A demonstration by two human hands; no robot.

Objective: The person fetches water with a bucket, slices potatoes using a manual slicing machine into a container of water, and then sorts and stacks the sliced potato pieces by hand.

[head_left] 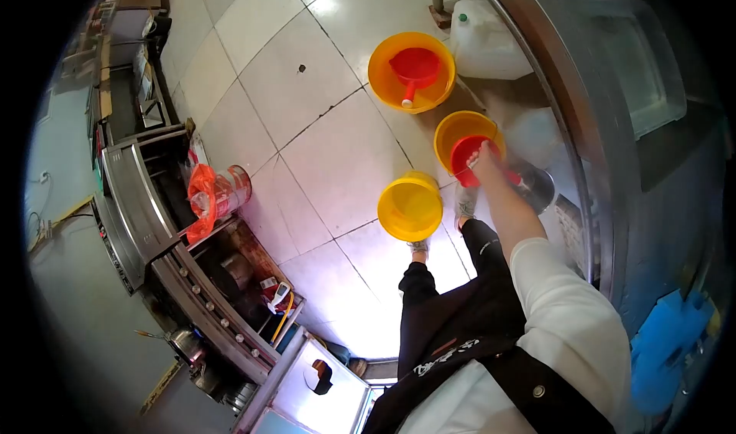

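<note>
White apron lettering (pixel 446 356) is illegible; right hand's grip (pixel 484 160) holds a red scoop (pixel 461 162).

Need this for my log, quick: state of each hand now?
Left hand: not in view, cannot be told.
Right hand: closed on the red dipper.

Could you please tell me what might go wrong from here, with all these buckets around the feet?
A stumble is possible: one yellow bucket appears right by a shoe, so a step forward might knock it.

A spill may happen if the right hand slips on the red dipper, which overlaps the rim of another yellow bucket in this view; its contents are unclear.
</note>
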